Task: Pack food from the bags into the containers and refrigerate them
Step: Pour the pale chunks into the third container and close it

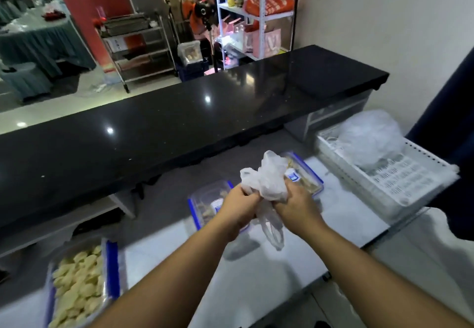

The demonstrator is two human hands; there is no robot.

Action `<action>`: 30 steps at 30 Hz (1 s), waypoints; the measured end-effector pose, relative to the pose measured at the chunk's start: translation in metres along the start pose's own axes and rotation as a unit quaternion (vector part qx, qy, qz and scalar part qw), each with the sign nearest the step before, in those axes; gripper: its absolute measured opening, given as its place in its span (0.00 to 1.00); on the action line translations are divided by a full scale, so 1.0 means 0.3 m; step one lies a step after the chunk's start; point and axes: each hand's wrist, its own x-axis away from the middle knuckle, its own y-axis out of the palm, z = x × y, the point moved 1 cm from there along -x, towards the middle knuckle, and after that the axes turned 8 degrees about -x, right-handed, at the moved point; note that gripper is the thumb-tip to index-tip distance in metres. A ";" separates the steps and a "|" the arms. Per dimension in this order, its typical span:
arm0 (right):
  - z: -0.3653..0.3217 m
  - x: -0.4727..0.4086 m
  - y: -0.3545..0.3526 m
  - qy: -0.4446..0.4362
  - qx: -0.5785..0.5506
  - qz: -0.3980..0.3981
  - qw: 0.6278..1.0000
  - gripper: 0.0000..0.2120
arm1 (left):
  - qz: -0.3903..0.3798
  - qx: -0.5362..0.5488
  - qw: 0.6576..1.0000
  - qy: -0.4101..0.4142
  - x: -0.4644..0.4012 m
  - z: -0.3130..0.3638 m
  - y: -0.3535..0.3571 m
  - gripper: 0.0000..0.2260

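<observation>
At the near left corner of the pale desk [295, 258], a clear rectangular plastic container with blue clips [82, 284] lies open and heaped with pale yellow food pieces. Above the middle of the desk, a person's left hand [239, 209] and right hand [295, 206] meet on a crumpled, thin, translucent white plastic bag [266, 181]; the fingers of both are curled tight around its bunched middle, its top puffing upward and a loop handle dangling below the hands. Beneath and just beyond the hands sit two more clear blue-clipped containers, one lidded to the left [207, 201] and one to the right [307, 176], each holding pale food. Farther right, a white slotted plastic basket [400, 181] carries another clear bag [369, 135]. A glossy black counter [179, 122] runs behind.
</observation>
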 end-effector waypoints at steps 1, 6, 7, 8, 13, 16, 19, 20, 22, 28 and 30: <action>0.027 -0.018 -0.062 0.002 0.005 0.017 1.000 0.14 | -0.018 -0.001 1.000 0.006 -0.013 0.021 0.049 0.06; 0.180 -0.106 -0.361 0.032 0.069 0.152 0.985 0.21 | -0.023 -0.095 0.995 0.013 -0.111 0.085 0.242 0.13; 0.207 -0.121 -0.418 0.041 0.082 0.190 0.977 0.22 | -0.025 -0.135 0.990 0.018 -0.129 0.093 0.274 0.14; 0.231 -0.133 -0.474 0.055 0.092 0.226 0.968 0.23 | -0.029 -0.179 0.983 0.028 -0.146 0.101 0.306 0.15; 0.347 -0.171 -0.698 0.077 0.156 0.340 0.924 0.29 | -0.026 -0.330 0.940 0.082 -0.206 0.149 0.428 0.16; 0.404 -0.186 -0.786 0.086 0.177 0.382 0.903 0.29 | -0.054 -0.340 0.936 0.075 -0.223 0.154 0.483 0.16; 0.457 -0.225 -0.830 0.134 0.141 0.339 0.921 0.34 | -0.062 -0.362 0.926 0.087 -0.245 0.136 0.519 0.17; 0.475 -0.234 -0.831 0.162 0.150 0.286 0.932 0.40 | -0.064 -0.362 0.926 0.086 -0.251 0.130 0.528 0.18; 0.520 -0.245 -0.812 0.217 0.217 0.173 0.936 0.47 | -0.073 -0.356 0.928 0.080 -0.263 0.116 0.538 0.18; 0.602 -0.242 -0.730 0.283 0.284 0.040 0.915 0.37 | -0.095 -0.375 0.919 0.076 -0.286 0.104 0.539 0.18; 0.596 -0.239 -0.733 0.282 0.288 0.066 0.913 0.39 | -0.096 -0.397 0.909 0.082 -0.295 0.111 0.529 0.18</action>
